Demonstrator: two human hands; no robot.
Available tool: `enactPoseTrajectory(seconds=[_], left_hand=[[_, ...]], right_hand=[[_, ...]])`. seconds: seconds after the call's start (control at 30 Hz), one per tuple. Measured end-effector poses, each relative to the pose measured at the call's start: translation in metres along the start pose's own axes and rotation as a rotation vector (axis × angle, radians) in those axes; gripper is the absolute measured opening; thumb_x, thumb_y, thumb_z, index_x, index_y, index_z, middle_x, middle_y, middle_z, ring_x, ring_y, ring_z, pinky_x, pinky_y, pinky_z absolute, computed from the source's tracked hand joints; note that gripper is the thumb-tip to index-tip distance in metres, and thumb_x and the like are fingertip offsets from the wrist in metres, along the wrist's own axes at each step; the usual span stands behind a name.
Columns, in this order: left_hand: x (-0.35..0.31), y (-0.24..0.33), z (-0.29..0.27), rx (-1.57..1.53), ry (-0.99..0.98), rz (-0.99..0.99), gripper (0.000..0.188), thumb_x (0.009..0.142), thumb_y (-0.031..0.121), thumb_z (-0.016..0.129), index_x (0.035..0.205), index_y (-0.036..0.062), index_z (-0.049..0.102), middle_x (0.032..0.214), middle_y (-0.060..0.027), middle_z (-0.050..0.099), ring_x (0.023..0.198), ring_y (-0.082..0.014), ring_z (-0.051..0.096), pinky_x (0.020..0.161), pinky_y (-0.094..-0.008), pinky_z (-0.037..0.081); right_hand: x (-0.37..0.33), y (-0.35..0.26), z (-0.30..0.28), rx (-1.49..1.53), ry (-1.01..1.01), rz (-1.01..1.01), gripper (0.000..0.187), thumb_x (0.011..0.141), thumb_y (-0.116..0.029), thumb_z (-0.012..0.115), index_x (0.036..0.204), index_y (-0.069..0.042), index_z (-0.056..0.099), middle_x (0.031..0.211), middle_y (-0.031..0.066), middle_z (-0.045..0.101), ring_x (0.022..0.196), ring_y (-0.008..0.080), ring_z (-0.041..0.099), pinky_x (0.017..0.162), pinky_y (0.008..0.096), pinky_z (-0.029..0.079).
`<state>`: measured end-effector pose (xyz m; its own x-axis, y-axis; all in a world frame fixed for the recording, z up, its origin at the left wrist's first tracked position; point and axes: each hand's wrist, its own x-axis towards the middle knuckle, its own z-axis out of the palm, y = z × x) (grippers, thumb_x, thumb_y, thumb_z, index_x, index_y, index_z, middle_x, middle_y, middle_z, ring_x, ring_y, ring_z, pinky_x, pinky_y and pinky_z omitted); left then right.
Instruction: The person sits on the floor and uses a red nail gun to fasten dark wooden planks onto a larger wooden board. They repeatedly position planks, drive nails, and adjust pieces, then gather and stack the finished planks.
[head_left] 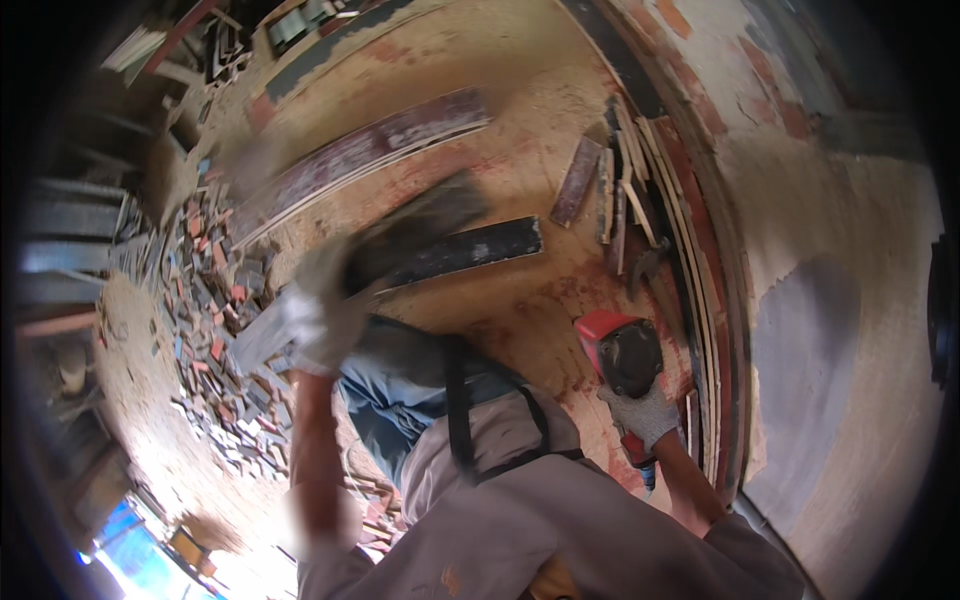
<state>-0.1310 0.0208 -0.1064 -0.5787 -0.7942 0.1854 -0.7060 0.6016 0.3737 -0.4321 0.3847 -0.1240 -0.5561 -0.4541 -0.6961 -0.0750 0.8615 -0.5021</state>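
Observation:
My left hand [325,318], in a pale work glove and smeared by motion, is closed around a dark wooden board [425,222]. The board is tilted and also blurred. Beneath its far end, a black plank [480,248] lies on the dusty surface. On the right, my gloved right hand [645,412] grips a red and black cordless drill [605,340] by its handle. The drill's battery end faces up and away, and its blue-tipped front [648,476] points back toward me.
A long purple-brown board [370,150] lies farther off. Wood strips [625,170], a short board [576,182] and a hammer [648,265] lie by the right wall [830,250]. Many small wood offcuts [215,290] are heaped on the left.

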Motion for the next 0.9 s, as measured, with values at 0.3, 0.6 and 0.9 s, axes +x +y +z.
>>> enactPoseTrajectory(seconds=[0.3,0.6,0.9], left_hand=[[0.001,0.013,0.059,0.095,0.257,-0.164,0.086,0.077,0.034,0.090,0.148,0.0063,0.051,0.138,-0.0161,0.060,0.127,-0.0348,0.057,0.107,-0.0523,0.047],[0.129,0.185,0.237,0.006,-0.384,-0.217,0.059,0.082,0.040,0.080,0.126,0.0039,0.064,0.127,-0.0199,0.059,0.117,-0.0382,0.059,0.093,-0.0490,0.054],[0.047,0.097,0.134,-0.084,-0.186,0.102,0.058,0.069,0.004,0.082,0.125,0.0096,0.068,0.112,-0.0141,0.063,0.105,-0.0378,0.060,0.089,-0.0486,0.052]], right_hand=[[0.017,0.058,0.008,-0.041,0.063,-0.036,0.073,0.076,-0.023,0.091,0.131,0.000,0.050,0.093,0.0123,0.071,0.062,0.0174,0.067,0.055,0.0352,0.057],[0.013,0.050,0.022,0.098,0.008,0.039,0.079,0.076,-0.027,0.090,0.138,-0.001,0.048,0.106,0.0148,0.070,0.080,0.0225,0.066,0.069,0.0373,0.055],[-0.004,0.048,0.014,0.087,0.038,0.052,0.078,0.075,-0.031,0.092,0.136,-0.001,0.054,0.107,0.0120,0.073,0.086,0.0196,0.070,0.076,0.0362,0.059]])
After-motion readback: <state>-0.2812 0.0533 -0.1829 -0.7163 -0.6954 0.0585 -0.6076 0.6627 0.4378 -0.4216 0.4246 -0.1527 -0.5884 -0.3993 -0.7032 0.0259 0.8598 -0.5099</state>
